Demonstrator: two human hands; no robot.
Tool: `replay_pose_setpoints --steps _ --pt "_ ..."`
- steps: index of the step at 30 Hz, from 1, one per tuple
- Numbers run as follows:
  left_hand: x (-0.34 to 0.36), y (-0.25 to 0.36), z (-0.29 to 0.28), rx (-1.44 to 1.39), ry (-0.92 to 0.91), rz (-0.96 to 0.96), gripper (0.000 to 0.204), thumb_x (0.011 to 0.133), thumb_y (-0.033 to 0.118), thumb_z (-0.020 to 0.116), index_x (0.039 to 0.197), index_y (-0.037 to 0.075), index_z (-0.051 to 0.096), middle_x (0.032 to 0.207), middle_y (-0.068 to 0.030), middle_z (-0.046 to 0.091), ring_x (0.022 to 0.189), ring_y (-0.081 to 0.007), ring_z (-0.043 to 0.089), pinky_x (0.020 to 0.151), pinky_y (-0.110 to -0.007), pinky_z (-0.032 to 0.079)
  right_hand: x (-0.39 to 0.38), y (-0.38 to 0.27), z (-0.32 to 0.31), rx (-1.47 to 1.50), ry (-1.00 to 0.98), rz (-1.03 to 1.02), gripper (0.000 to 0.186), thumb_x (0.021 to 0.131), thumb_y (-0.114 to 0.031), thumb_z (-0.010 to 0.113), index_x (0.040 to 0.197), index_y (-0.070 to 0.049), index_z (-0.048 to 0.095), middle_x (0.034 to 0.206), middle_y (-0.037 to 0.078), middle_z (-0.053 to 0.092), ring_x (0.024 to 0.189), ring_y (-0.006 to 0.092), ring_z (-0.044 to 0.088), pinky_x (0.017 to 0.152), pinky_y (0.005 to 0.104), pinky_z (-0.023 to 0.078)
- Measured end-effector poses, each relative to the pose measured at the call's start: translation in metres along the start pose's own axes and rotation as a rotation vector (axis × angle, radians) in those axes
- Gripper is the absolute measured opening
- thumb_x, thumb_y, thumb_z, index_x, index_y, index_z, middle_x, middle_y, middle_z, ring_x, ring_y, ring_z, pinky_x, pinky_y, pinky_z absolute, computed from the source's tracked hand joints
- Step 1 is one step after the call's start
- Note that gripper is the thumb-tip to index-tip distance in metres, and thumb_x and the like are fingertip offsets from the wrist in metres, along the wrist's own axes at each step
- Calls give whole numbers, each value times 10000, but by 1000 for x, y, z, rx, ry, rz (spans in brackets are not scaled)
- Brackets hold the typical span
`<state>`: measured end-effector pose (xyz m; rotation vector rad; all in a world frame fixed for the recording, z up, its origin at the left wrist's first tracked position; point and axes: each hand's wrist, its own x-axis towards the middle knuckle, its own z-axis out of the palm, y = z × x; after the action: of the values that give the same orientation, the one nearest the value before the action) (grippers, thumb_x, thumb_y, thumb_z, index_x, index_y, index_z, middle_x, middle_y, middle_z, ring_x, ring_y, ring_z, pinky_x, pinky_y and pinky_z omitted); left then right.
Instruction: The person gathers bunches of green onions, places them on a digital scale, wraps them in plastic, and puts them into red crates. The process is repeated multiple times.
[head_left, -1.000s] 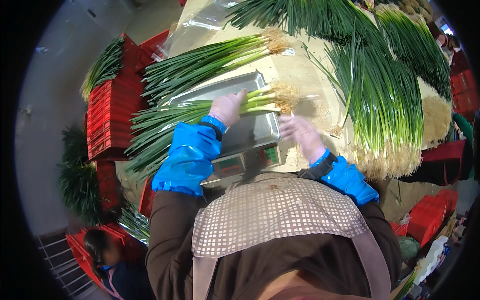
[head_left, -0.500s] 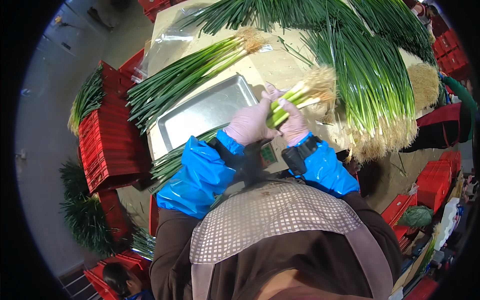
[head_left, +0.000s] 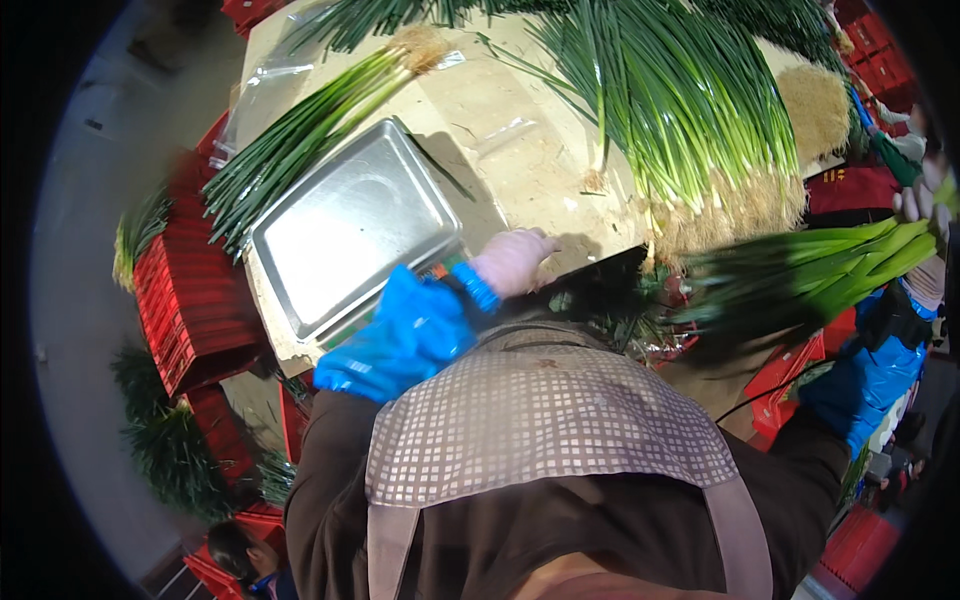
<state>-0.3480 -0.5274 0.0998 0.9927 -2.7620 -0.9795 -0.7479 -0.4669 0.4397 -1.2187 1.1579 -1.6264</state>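
My left hand (head_left: 512,262), in a pale pink glove and blue sleeve, is over the table's near edge beside a metal tray (head_left: 355,225). Its fingers are partly stretched out and it appears to hold nothing. Far out at the right, my right hand (head_left: 928,265) grips a bunch of green onions (head_left: 850,265) near the pale ends. Their dark leaves trail leftward below the table, smeared by motion; the roots are out of sight. A large pile of green onions (head_left: 690,120) lies on the table's right side, roots toward me. A smaller bunch (head_left: 320,135) rests behind the tray.
Red crates (head_left: 195,310) stand left of the table (head_left: 500,95), with more onions around them. Another red crate (head_left: 785,380) is at the lower right. A co-worker's gloved hand (head_left: 908,145) shows beyond my right hand. Another person (head_left: 240,550) is at the lower left.
My right hand has carried the onion bunch from in front of me far to the right. My left hand has let go of it. The view has shifted, and the tray is fully uncovered.
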Motion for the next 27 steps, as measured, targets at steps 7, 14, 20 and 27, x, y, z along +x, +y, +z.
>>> replay_pose_setpoints --steps 7,14,20,27 --pt "86 -43 101 140 329 -306 381 727 328 715 980 62 613 960 -212 625 897 -395 610 785 -466 502 -39 119 28 -528 -409 685 413 799 -152 629 1167 23 559 835 95 604 747 162 584 688 289 473" --pt "77 -32 88 152 210 -342 291 744 252 707 961 75 625 961 -182 642 885 -324 642 755 -434 523 -90 284 34 -160 -516 987 488 747 -74 717 1170 92 541 789 106 653 706 182 653 726 281 539" --pt "84 -37 98 200 233 -415 236 756 248 658 901 62 670 927 -178 627 885 -383 602 782 -449 500 -100 397 68 -33 -612 1052 205 800 -95 681 922 55 612 808 153 684 707 219 683 683 309 557" --pt "81 -59 87 -25 181 -443 200 781 226 611 897 97 711 906 -151 658 875 -347 627 783 -430 504 -108 434 49 -128 -507 1198 260 760 -74 669 954 93 622 815 177 683 690 240 680 659 308 560"
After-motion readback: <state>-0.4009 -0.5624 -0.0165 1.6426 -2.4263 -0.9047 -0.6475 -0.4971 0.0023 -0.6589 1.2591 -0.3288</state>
